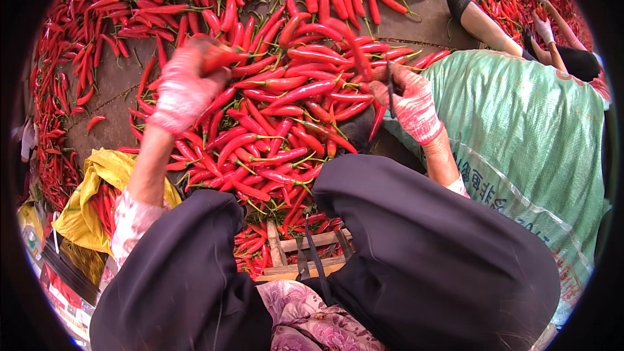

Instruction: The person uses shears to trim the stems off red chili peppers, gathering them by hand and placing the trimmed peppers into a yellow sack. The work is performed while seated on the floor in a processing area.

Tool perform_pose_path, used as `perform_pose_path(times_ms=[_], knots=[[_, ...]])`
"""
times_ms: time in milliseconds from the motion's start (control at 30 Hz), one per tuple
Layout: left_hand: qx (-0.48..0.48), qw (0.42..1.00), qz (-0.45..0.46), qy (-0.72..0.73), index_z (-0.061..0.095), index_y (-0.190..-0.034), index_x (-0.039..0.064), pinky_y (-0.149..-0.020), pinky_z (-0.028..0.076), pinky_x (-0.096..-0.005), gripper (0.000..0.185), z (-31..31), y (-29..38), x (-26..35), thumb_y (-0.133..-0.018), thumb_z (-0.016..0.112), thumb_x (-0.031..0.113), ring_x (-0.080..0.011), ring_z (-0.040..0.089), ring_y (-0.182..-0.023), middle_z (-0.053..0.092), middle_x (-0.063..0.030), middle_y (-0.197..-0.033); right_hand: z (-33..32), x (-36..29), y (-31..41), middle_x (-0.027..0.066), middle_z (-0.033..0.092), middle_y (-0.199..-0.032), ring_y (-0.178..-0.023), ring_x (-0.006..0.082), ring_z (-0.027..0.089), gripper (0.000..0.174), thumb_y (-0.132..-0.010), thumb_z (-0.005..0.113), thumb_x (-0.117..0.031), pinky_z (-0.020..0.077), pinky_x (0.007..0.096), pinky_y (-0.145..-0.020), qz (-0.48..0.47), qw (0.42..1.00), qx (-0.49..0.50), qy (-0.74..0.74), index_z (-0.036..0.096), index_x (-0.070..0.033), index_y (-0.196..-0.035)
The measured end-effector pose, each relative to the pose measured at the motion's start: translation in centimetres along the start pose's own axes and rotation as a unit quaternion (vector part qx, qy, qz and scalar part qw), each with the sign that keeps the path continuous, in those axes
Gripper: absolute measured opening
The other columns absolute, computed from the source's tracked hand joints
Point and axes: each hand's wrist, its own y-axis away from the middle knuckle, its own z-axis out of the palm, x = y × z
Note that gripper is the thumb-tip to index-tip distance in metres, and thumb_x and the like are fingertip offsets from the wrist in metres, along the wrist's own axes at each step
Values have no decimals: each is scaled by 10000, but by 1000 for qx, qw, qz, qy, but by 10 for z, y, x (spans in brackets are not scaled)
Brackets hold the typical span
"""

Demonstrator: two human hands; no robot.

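Between my knees and beyond them lies a large heap of red chili peppers [292,87] with green stems. My left hand [187,80], in a white and red stained knit glove, is blurred and closed around red chili peppers [217,57] above the heap's left side. At the heap's right, my right hand [407,97] wears a similar glove and grips a thin dark tool [390,87], possibly scissors or a blade. A red chili pepper [358,56], also blurred, is just above its fingertips; whether they touch it I cannot tell.
A full green woven sack [526,131] with printing stands at my right. On the left is a yellow woven bag [105,175] with chilies. Below me shows a wooden stool frame [312,241]. More chilies cover the concrete floor [414,19]. Another person's gloved hand [542,29] is at the upper right.
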Motion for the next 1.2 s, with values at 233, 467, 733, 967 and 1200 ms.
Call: perform_pose_path(times_ms=[233,467,733,967,1200], knots=[[-372,806,-175,426,507,-1351,-23,-847,581,-331,625,1,2,78,-941,746,384,-220,725,-1005,647,-174,-1352,14,-43,-31,128,712,-1022,-956,336,695,465,-654,751,4,558,435,-847,-357,885,-71,289,724,-96,-1107],[-259,785,-196,527,629,-1249,29,-825,500,-281,430,26,33,74,-863,778,148,-101,602,-920,640,4,-1026,29,-35,8,49,677,-811,-750,137,646,188,-978,718,-215,519,324,-676,41,997,-68,-21,693,-37,-1030],[-310,807,-193,464,610,-1314,31,-803,513,-297,495,33,37,73,-843,755,77,-100,606,-897,641,10,-1023,35,-29,24,44,652,-759,-711,105,600,263,-958,742,-286,505,310,-664,39,958,-244,147,703,-27,-983],[-345,736,-269,517,585,-1149,36,-626,518,-282,354,19,59,52,-829,726,87,-141,608,-700,624,-24,-845,30,-30,27,100,666,-756,-703,133,613,317,-952,737,-345,516,338,-677,83,945,-291,125,715,-31,-992],[-216,648,-298,667,560,-1117,96,-691,552,-368,354,13,87,24,-841,781,86,-191,631,-806,591,-54,-1000,60,-44,-45,178,731,-917,-896,382,707,311,-913,691,-350,539,480,-758,-89,943,-88,307,708,-77,-1060]])
